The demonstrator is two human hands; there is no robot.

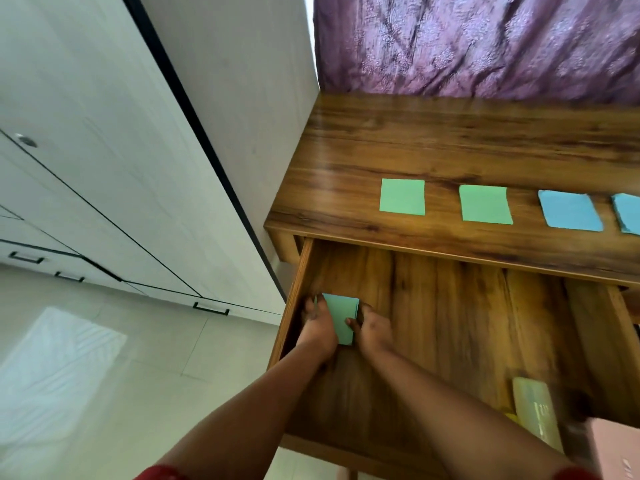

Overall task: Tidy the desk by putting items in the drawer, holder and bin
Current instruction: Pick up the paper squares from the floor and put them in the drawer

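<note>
While both reach into the open drawer, left hand and right hand fingers grip a green notepad.

- I see bright daylight; a pale patch of it lies on the floor.
- Soft glare sits on the desk top.
- Wide-angle bending slants the wardrobe.
- The lower right corner is blurred; the drawer interior is dimmer.

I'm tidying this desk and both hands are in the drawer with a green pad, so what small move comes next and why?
Probably set the green pad flat in the drawer's far left corner and let go: the left hand and right hand both pinch it there, and four pads still wait on the desk.
</note>
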